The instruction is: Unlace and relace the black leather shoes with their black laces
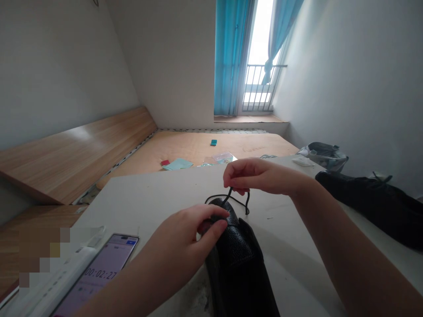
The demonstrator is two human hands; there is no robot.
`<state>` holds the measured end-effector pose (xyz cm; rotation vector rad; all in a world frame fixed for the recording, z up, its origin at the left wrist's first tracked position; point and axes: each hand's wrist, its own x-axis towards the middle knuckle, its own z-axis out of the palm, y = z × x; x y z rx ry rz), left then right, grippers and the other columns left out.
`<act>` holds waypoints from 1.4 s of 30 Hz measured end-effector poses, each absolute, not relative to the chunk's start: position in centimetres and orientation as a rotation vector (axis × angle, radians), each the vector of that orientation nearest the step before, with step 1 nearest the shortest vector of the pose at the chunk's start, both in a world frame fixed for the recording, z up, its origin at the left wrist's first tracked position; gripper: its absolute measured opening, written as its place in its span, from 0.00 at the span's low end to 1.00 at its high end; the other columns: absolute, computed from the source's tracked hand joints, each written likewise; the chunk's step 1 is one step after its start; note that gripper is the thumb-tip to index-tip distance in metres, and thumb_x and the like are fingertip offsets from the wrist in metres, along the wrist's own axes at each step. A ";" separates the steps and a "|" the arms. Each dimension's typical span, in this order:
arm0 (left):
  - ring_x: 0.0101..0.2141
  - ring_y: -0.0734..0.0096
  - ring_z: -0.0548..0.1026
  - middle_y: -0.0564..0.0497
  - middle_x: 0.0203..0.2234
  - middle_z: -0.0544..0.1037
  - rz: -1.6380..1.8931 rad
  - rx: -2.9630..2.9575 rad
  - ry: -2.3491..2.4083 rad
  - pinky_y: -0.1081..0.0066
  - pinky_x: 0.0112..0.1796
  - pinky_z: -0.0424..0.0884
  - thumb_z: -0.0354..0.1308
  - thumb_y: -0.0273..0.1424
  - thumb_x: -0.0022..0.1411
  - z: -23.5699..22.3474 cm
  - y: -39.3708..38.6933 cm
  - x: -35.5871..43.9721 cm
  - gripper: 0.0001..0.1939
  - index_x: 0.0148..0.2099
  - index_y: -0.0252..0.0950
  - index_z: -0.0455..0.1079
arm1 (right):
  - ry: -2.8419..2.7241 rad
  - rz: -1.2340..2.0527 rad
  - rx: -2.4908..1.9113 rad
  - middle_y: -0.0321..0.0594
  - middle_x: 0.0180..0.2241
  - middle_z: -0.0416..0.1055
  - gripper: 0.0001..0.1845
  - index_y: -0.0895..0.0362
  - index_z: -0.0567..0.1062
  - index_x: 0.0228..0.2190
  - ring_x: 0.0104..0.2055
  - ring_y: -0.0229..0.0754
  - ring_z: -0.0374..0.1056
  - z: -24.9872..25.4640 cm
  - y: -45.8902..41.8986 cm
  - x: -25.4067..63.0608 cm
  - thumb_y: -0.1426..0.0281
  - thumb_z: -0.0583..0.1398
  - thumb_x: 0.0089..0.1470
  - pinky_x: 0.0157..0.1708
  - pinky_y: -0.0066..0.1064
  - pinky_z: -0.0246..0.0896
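My left forearm [125,281] lies nearest the lens, ending in my left hand [185,235], its fingers curled and clamped over the top edge of a black pebbled-leather shoe [233,259]. The shoe lies on a white table [155,189], directly in front of me. Next entry: my right hand [259,176], thumb and fingertips pinched together on a thin black lace [231,197], held just above the shoe; the lace curves down from that pinch toward the shoe. Beside the shoe on my left: a phone [99,275] showing a timer at 00:02:27, with a white power strip [56,277] alongside it. Well to my right: a second black shoe [370,207] and, beyond it, a grey bag [322,156]. Past the table: a wooden board [76,154] and a tan mattress [198,147] bearing a red card [165,163], a pale green booklet [176,164] and a small teal card [213,142]. Farthest off: blue curtains [231,57] and a window railing [262,88].
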<state>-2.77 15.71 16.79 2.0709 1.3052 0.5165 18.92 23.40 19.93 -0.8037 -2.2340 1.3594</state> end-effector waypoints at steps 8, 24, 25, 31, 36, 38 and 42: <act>0.37 0.61 0.75 0.54 0.35 0.79 0.454 2.087 1.339 0.67 0.36 0.64 0.47 0.45 0.67 16.1 15.7 -2.4 0.19 0.55 0.48 0.66 | -2.288 1.503 -0.659 0.34 0.27 0.65 0.05 0.61 0.71 0.35 0.28 0.32 0.61 20.6 23.2 20.3 0.73 0.56 0.61 0.27 0.25 0.59; 0.41 0.66 0.73 0.53 0.36 0.78 0.782 1.738 0.960 0.70 0.43 0.65 0.49 0.40 0.68 15.2 15.8 -1.8 0.15 0.44 0.39 0.75 | -2.473 1.635 -0.682 0.35 0.31 0.63 0.04 0.60 0.69 0.36 0.31 0.32 0.57 21.0 22.6 21.3 0.72 0.55 0.61 0.29 0.24 0.55; 0.40 0.67 0.73 0.53 0.35 0.78 0.793 1.734 0.960 0.71 0.43 0.65 0.50 0.38 0.67 15.3 15.8 -1.7 0.14 0.39 0.39 0.76 | -2.480 1.611 -0.715 0.35 0.31 0.63 0.04 0.60 0.69 0.36 0.30 0.32 0.57 21.0 22.6 21.3 0.71 0.55 0.61 0.28 0.24 0.55; 0.31 0.71 0.69 0.55 0.28 0.73 0.768 1.744 1.040 0.72 0.33 0.62 0.47 0.41 0.69 15.3 15.7 -1.8 0.17 0.34 0.39 0.72 | -2.607 1.537 -0.856 0.36 0.33 0.63 0.04 0.59 0.69 0.37 0.33 0.34 0.57 21.0 22.7 21.3 0.71 0.55 0.60 0.32 0.26 0.57; 0.26 0.72 0.63 0.56 0.22 0.64 0.655 1.794 1.078 0.72 0.28 0.58 0.43 0.47 0.69 14.5 15.6 -1.8 0.24 0.28 0.37 0.66 | -2.590 1.628 -0.747 0.37 0.33 0.65 0.04 0.60 0.68 0.38 0.33 0.33 0.60 21.3 22.4 21.4 0.72 0.55 0.61 0.33 0.25 0.59; 0.26 0.71 0.62 0.56 0.21 0.63 0.628 1.804 1.074 0.71 0.28 0.58 0.41 0.47 0.69 14.4 15.5 -1.7 0.24 0.27 0.37 0.63 | -2.564 1.661 -0.698 0.38 0.33 0.66 0.04 0.60 0.68 0.38 0.34 0.34 0.61 21.4 22.3 21.6 0.72 0.55 0.62 0.33 0.26 0.60; 0.24 0.72 0.60 0.57 0.20 0.59 0.613 1.790 1.065 0.70 0.28 0.56 0.40 0.44 0.70 14.4 15.5 -1.6 0.23 0.25 0.38 0.58 | -2.565 1.588 -0.748 0.38 0.34 0.66 0.04 0.59 0.69 0.36 0.35 0.34 0.62 21.4 22.3 21.9 0.72 0.55 0.61 0.35 0.27 0.61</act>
